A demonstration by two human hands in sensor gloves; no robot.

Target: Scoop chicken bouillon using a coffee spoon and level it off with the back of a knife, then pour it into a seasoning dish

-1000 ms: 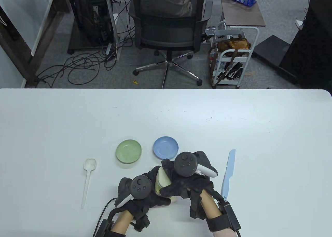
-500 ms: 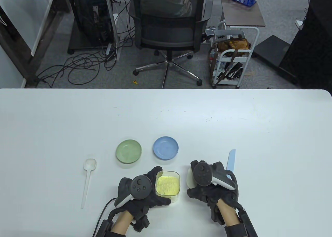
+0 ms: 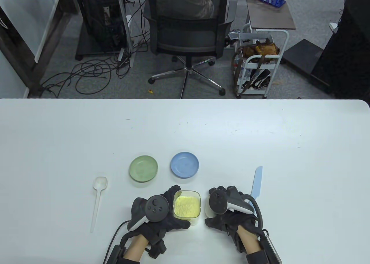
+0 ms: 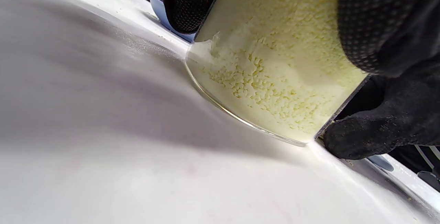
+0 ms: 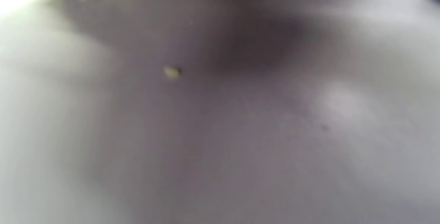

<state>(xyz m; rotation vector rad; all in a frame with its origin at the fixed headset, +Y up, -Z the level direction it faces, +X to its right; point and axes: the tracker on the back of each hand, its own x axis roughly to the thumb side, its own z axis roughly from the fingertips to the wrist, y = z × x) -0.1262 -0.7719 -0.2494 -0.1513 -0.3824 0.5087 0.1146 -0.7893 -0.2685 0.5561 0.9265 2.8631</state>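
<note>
Now that the lid (image 3: 208,208) has come off and been carried to the right of the container, we can finally see the bouillon (image 3: 186,206), so scooping can start. Going left to right in the table view: the coffee spoon (image 3: 97,199) lies untouched at lower left, the green dish (image 3: 143,168) and blue dish (image 3: 184,164) sit empty above centre, our left hand (image 3: 157,213) is wrapped around the clear container (image 3: 186,207) of yellow granules, our right hand (image 3: 227,213) is clamped on the pale lid just beside it, and the blue knife (image 3: 255,190) rests at right. In the left wrist view, fingers (image 4: 385,21) press the container wall. We can't spot any labels or readable writing anywhere.
</note>
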